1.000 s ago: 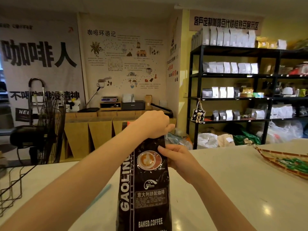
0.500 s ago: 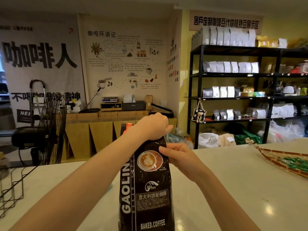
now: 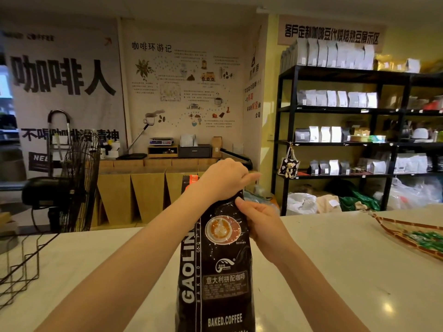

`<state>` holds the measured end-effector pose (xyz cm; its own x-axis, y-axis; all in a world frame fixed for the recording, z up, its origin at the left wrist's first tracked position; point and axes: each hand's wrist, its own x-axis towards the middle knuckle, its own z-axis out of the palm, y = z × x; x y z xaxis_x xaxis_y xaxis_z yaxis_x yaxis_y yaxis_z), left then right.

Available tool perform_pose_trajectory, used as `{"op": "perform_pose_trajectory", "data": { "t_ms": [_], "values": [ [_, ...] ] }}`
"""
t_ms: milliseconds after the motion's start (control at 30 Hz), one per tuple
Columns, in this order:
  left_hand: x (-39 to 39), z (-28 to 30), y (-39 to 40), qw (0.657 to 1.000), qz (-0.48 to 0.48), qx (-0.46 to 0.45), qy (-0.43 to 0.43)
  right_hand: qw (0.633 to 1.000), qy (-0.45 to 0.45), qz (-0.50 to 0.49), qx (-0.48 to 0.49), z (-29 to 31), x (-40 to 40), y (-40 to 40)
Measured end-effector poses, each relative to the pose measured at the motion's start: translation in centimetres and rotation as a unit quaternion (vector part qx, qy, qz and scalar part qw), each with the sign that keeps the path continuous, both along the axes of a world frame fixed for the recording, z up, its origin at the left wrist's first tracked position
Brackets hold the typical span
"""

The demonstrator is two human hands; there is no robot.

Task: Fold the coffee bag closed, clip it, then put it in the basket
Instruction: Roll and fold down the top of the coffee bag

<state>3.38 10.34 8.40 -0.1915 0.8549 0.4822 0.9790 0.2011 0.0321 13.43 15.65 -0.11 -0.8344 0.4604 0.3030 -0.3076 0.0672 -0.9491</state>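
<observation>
A tall black coffee bag [image 3: 215, 271] printed GAOLIN and BAKED.COFFEE stands upright on the white counter [image 3: 335, 271] right in front of me. My left hand [image 3: 225, 180] is closed over the bag's top, pressing the folded end down. An orange strip of the bag top [image 3: 191, 179] sticks out behind that wrist. My right hand [image 3: 259, 221] grips the bag's upper right edge, thumb on the front face. A woven basket [image 3: 407, 227] with green packets lies at the counter's right edge. I see no clip.
A black wire rack [image 3: 21, 264] sits at the counter's left edge, a black fan [image 3: 72, 183] behind it. Black shelves [image 3: 359, 140] with white and grey bags stand at the right. A wooden bench with a scale and a sealer runs along the far wall.
Both hands stay on the bag. My left hand has pushed a little further to the right over the top, and the right thumb has crept up the bag's edge.
</observation>
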Motion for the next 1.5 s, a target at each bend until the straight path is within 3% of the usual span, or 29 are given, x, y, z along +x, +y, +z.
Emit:
{"op": "perform_pose_trajectory", "data": {
  "t_ms": [100,233,333,433,700,1033,1233,1500],
  "values": [
    [-0.3,-0.1,-2.2,0.989,0.015,0.113,-0.096,1.000,-0.006,-0.016,0.003,0.0,0.0,0.3],
    [-1.5,-2.3,-6.9,0.937,0.054,0.254,-0.233,0.999,-0.025,-0.038,0.004,-0.2,-0.2,0.4],
    [-1.4,-5.2,-9.7,0.860,0.009,0.233,-0.453,0.999,-0.009,-0.038,0.011,-0.2,-0.4,0.1],
    [-1.3,-7.4,-10.6,0.808,-0.054,0.228,-0.541,0.998,0.041,-0.040,0.023,-0.3,-0.5,-0.3],
    [-1.5,-8.3,-10.3,0.766,-0.071,0.262,-0.582,0.997,0.037,-0.032,0.058,-0.1,-0.3,-0.5],
    [-2.6,-7.1,-11.8,0.766,-0.073,0.284,-0.572,0.992,0.034,0.051,0.110,1.3,-0.3,-1.3],
    [-2.7,-7.3,-12.1,0.785,-0.097,0.221,-0.571,0.988,0.011,0.074,0.138,1.3,-0.3,-0.7],
    [-2.8,-7.3,-12.4,0.816,-0.060,0.199,-0.539,0.988,-0.013,0.073,0.138,1.0,-1.0,-0.2]
  ]
}}
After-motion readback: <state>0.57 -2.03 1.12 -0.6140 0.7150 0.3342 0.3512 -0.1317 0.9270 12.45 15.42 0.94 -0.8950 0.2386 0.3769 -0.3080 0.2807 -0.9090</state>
